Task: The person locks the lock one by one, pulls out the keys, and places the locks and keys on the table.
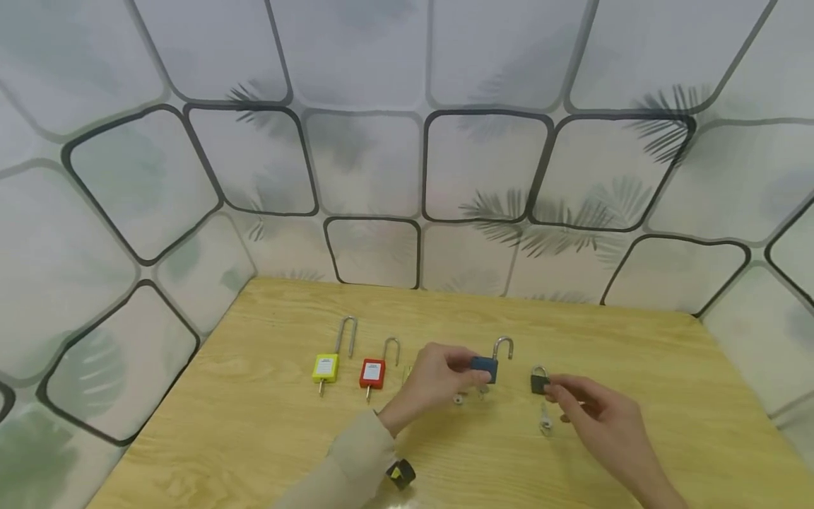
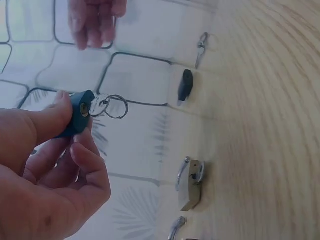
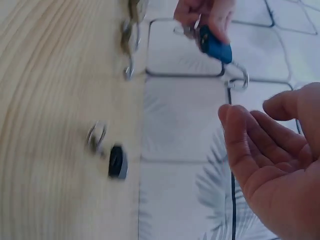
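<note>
Between thumb and fingers, my left hand (image 1: 439, 378) holds a blue padlock (image 1: 485, 368) above the table. Its silver shackle (image 3: 242, 75) is swung open, and a key (image 2: 98, 106) with a ring sits in its keyhole. My right hand (image 1: 604, 417) is raised to the right, fingers relaxed and slightly bent, with nothing in them. In the head view its fingertips overlap a small black padlock (image 1: 539, 384); the right wrist view shows the hand apart from that black padlock (image 3: 117, 162). Keys on a ring (image 1: 545, 423) lie just in front of the black padlock.
On the wooden table (image 1: 254, 424), a yellow padlock (image 1: 326, 367) and a red padlock (image 1: 372, 373) lie to the left, shackles open, keys inserted. A brass padlock (image 2: 191, 187) is mostly behind my left hand in the head view. Patterned fabric (image 1: 375, 162) encloses the table's back and sides.
</note>
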The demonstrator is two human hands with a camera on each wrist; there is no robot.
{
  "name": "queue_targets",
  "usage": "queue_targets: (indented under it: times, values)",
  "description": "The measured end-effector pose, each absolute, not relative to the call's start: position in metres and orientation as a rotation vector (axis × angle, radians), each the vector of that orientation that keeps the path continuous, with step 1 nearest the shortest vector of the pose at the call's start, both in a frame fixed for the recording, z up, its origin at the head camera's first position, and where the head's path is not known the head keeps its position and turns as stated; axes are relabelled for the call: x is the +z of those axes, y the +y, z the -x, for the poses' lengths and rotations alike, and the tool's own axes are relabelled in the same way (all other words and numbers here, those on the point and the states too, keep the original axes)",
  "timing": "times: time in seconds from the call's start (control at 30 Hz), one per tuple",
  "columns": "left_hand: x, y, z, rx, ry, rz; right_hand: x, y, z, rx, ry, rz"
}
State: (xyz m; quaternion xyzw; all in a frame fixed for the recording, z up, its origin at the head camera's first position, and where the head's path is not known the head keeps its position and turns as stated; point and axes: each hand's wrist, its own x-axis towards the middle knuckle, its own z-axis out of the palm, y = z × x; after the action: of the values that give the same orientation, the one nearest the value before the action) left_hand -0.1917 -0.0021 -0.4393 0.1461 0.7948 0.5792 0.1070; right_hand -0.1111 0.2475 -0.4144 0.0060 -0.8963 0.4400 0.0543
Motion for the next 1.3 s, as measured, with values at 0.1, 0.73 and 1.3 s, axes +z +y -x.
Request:
queue_targets:
  times: [0.1,0.73,1.3]
  values:
    - [-0.438,-0.009,0.188,1.708,2.345,-0.375,-0.41,0.23,0.112,1.476,-2.588,-0.121]
    - [-0.436,-0.025,0.175,1.779,2.216,-0.371,-0.408,0.194,0.12,1.636,-2.397,-0.425]
    - [-0.427,-0.018,0.176,1.843,2.136,-0.385,-0.408,0.187,0.143,1.709,-2.362,-0.483]
